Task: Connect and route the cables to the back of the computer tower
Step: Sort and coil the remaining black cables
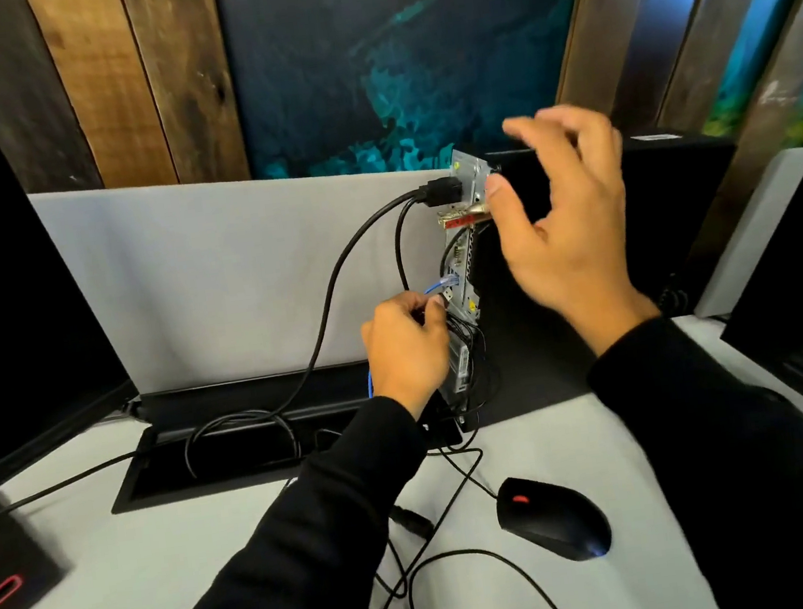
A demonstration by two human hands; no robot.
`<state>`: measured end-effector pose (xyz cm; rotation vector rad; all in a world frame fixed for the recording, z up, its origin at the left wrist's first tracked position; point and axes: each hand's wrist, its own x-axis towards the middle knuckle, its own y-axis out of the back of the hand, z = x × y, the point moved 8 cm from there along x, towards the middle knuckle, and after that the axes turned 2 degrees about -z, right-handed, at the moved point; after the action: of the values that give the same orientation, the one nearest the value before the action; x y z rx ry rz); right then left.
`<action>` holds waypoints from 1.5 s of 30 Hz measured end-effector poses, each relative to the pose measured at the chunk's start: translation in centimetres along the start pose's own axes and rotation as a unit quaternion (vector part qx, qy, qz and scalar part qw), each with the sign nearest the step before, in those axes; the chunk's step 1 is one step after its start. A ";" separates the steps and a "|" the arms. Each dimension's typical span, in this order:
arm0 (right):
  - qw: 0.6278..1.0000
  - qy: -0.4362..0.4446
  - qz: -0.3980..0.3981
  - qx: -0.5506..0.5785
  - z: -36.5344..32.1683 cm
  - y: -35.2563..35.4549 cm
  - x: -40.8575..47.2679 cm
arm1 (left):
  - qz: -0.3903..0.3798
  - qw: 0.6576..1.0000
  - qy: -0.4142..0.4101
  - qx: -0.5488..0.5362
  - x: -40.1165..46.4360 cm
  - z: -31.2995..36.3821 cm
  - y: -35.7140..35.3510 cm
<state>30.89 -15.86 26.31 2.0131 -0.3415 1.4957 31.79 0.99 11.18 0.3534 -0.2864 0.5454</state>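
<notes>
1. Leftmost, the thick black power cable (336,282) sweeps up from the cable tray (166,464) at the tabletop's (549,453) back edge and is already seated high on the tower's rear panel (467,179). It looks stiff and springy, best held by its moulded plug.
2. Next, the left hand (407,349) curls its fingers (433,308) round a small plug on a thin black cable (401,253), right at the lower ports, beside a blue network cable (440,285). Such thin leads are light and limp; I would grip the rigid plug body, never the cord.
3. Further right, the computer tower (630,205) stands by the tabletop's back edge, black and boxy, its metal back facing left. It is probably heavy enough to resist a push.
4. Rightmost, the right hand (565,213) hovers, blurred, fingers spread, holding nothing.
</notes>
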 end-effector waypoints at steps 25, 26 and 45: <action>0.997 -0.016 -0.077 -0.003 1.5 -3.1 0.7 | -0.063 0.990 -0.029 -0.126 2.0 -0.3 1.3; 0.997 -0.018 -0.075 0.008 1.5 -3.0 0.7 | -0.066 0.986 -0.018 -0.150 1.5 -0.5 1.5; 0.789 -0.430 -0.174 0.402 2.2 -4.2 -13.5 | -0.317 0.849 0.097 -0.412 -7.2 0.7 -0.2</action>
<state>30.32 -15.84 11.99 3.1435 0.4076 0.3776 25.90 -2.71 9.21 -0.4472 -0.1679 -0.2259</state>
